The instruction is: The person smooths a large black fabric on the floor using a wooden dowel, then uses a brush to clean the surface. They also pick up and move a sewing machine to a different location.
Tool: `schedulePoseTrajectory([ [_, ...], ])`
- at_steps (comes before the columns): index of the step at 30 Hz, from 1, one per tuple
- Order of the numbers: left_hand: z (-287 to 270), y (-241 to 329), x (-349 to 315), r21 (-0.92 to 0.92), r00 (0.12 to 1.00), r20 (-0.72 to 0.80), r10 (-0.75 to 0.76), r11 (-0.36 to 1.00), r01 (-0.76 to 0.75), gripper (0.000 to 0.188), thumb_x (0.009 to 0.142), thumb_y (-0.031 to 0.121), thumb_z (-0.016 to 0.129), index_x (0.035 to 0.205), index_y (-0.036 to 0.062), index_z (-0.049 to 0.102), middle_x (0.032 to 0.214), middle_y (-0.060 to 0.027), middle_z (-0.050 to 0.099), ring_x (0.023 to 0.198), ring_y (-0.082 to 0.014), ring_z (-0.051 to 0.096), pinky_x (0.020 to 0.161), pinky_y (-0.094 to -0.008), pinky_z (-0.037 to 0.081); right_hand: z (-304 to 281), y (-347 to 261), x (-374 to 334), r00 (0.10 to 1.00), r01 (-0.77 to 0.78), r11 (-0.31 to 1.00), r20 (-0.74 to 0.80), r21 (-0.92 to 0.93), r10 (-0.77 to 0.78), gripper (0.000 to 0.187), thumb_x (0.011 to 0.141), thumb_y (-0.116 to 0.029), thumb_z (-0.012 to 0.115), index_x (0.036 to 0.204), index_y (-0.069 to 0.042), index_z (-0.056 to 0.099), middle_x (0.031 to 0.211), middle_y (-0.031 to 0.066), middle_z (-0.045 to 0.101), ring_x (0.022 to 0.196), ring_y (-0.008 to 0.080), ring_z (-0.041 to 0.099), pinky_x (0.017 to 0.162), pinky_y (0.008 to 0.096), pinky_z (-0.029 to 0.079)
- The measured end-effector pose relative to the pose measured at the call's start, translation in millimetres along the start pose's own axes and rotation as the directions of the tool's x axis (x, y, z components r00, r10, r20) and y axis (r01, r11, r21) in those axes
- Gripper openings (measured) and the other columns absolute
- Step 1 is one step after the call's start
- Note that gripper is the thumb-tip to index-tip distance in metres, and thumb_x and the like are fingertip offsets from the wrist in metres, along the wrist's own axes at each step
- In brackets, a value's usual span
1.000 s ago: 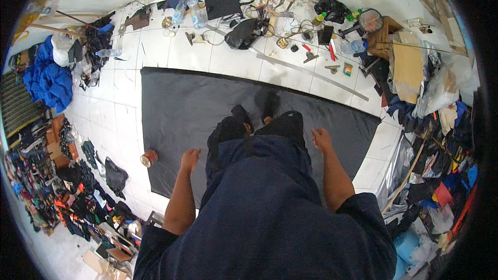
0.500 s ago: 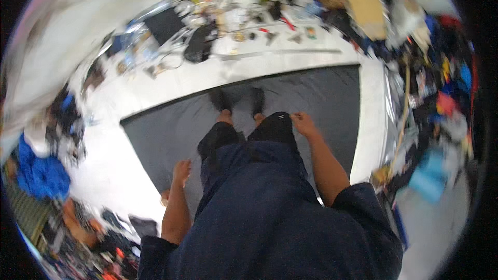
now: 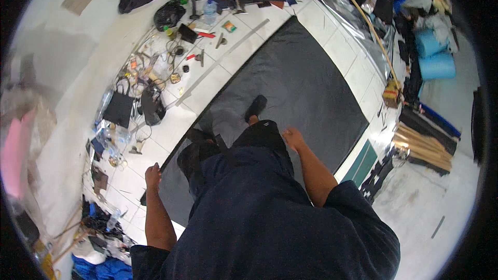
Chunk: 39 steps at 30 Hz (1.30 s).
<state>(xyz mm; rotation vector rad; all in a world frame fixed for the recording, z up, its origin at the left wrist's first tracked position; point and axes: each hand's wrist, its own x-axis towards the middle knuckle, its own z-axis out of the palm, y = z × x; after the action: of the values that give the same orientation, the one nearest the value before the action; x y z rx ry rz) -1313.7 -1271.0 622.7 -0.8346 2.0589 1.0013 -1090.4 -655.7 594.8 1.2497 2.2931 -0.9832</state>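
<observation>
Black sheet (image 3: 290,80): smooth, low sheen, faint creases. Floor tiles (image 3: 172,125): smooth, glossy. Flat strip (image 3: 224,61) off sheet's upper-left edge: dull, metal look. Film (image 3: 354,30) past upper-right edge: silvery, crinkled, glossy. Shirt (image 3: 270,207): matt cloth.

From my remote seat I saw white tiled floor (image 3: 179,124) carrying broad dark-grey sheet (image 3: 306,78), spread slantwise. Beyond sheet's upper left edge lay long flat strip (image 3: 236,50), small packet (image 3: 229,26), black bag (image 3: 152,105). Near lower right edge, I noted dark green panel (image 3: 361,163).
</observation>
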Motion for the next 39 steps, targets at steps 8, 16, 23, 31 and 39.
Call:
schedulePoseTrajectory([
  [8,143.0,113.4,-39.2,0.182,0.990,0.121,0.069,0.979,-0.090,0.041,0.089,0.039,0.062,0.095,-0.0019,0.066,0.081,-0.0073,0.065,0.067,-0.0159,0.058,0.056,-0.0316,0.045,-59.0,114.6,-4.4,0.908,-0.370,0.926,0.181,-0.080,0.378,0.039,0.090,-0.037,0.063,0.111,-0.004,0.063,0.092,0.0136,0.068,0.085,0.0249,0.065,0.079,0.0362,0.050],
  [16,242.9,213.0,-63.4,0.273,0.930,0.265,0.255,0.905,-0.326,0.040,0.090,0.037,0.064,0.089,-0.0027,0.066,0.074,-0.0062,0.063,0.071,-0.0168,0.058,0.066,-0.0322,0.045,-134.7,150.6,109.3,1.000,-0.006,1.000,0.001,-0.020,0.007,0.042,0.090,-0.036,0.059,0.111,-0.001,0.063,0.096,0.0147,0.068,0.086,0.0284,0.067,0.079,0.0386,0.050],
  [23,247.6,238.2,-47.4,0.280,0.953,0.209,0.218,0.920,-0.272,0.044,0.088,0.040,0.062,0.092,-0.0036,0.066,0.069,-0.0095,0.062,0.058,-0.0175,0.055,0.056,-0.0344,0.044,-136.1,87.0,132.9,0.997,-0.071,0.989,-0.020,0.129,0.074,0.045,0.089,-0.036,0.061,0.117,-0.001,0.063,0.101,0.0146,0.069,0.085,0.0255,0.067,0.078,0.0369,0.050],
  [31,255.1,265.7,-46.4,0.318,0.966,0.257,-0.012,0.945,-0.073,0.036,0.089,0.041,0.064,0.097,0.0061,0.060,0.086,-0.0018,0.061,0.062,-0.0106,0.054,0.046,-0.0258,0.040,-172.1,75.9,152.5,0.966,-0.257,0.949,0.052,0.181,0.252,0.040,0.088,-0.036,0.063,0.110,-0.002,0.066,0.093,0.0105,0.068,0.077,0.0217,0.064,0.072,0.0353,0.050],
  [39,271.7,321.8,-10.0,0.211,0.969,0.245,0.012,0.975,-0.066,0.037,0.089,0.043,0.063,0.099,0.0071,0.061,0.086,0.0001,0.062,0.068,-0.0103,0.056,0.053,-0.0262,0.043,-215.8,65.8,204.9,0.950,-0.295,0.948,0.141,0.119,0.278,0.034,0.090,-0.029,0.061,0.111,-0.004,0.065,0.081,0.0059,0.064,0.068,0.0169,0.058,0.065,0.0312,0.048],
])
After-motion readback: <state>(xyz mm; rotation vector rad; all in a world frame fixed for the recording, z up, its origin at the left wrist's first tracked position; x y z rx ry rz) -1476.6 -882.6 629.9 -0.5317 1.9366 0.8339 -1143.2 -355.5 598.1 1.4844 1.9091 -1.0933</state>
